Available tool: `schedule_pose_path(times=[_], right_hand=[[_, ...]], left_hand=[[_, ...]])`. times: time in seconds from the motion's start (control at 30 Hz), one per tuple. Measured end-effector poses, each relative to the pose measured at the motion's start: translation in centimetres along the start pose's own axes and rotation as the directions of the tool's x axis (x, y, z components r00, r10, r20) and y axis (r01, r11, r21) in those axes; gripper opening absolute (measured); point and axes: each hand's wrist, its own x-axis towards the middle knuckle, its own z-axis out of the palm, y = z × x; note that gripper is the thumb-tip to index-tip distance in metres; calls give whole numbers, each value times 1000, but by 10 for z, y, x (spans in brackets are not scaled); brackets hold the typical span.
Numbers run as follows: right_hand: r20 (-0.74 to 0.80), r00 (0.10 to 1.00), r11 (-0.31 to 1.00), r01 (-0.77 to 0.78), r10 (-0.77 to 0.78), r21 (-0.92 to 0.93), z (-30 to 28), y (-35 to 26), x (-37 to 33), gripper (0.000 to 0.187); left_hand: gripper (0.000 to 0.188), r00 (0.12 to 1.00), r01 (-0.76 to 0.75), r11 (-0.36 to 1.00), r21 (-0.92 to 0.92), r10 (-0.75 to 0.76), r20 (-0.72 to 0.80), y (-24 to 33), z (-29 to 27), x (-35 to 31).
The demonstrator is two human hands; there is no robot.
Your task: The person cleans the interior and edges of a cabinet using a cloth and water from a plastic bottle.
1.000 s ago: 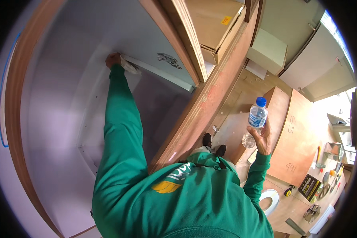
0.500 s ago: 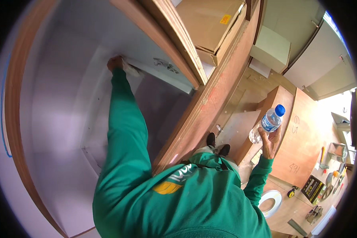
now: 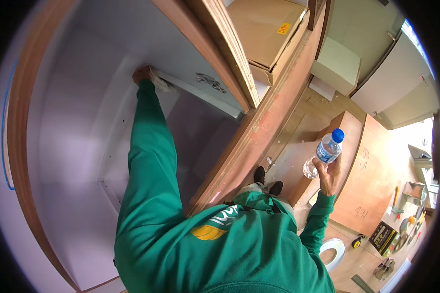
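My left hand (image 3: 142, 75) reaches deep into a pale cabinet interior (image 3: 73, 122) and is closed on a whitish cloth (image 3: 161, 83), pressed near the corner beside a white ledge (image 3: 205, 97). Most of the cloth is hidden by the hand. My right hand (image 3: 329, 177) is wrapped round a clear plastic bottle (image 3: 329, 148) with a blue cap and a blue label. The bottle is held tilted, cap up and to the right, outside the cabinet.
A cardboard box (image 3: 266, 34) rests beyond the cabinet's wooden edge (image 3: 259, 132). Wooden panels (image 3: 371, 171) stand at right. A roll of white edging (image 3: 333, 254), a tape measure (image 3: 358, 240), a black box (image 3: 384, 238) and several tools lie at lower right. Metal fittings (image 3: 211, 82) sit near the ledge.
My right hand and the bottle have shifted slightly left. The left hand stays in the same corner with the cloth, and the view has moved a little.
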Motion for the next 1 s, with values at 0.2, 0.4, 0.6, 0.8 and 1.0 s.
schedule_pose_path(times=[0.2,0.4,0.6,0.8,1.0], right_hand=[[-85,994,996,-67,62,-52,-2,16,-18,83],[-28,999,997,-29,27,-75,1,6,-8,84],[-11,1000,997,9,-10,-74,7,-1,-9,83],[-102,992,995,-78,71,-67,10,18,-28,81],[-5,1000,999,-29,29,-37,20,0,-20,80]], left_hand=[[22,977,-84,948,-306,138,161,80,12,-169],[20,991,-7,980,-199,34,132,48,16,-85],[23,996,-77,969,233,64,62,21,9,-26],[20,987,-26,894,-447,93,129,88,16,-198],[18,992,-81,997,21,78,94,38,10,-63]])
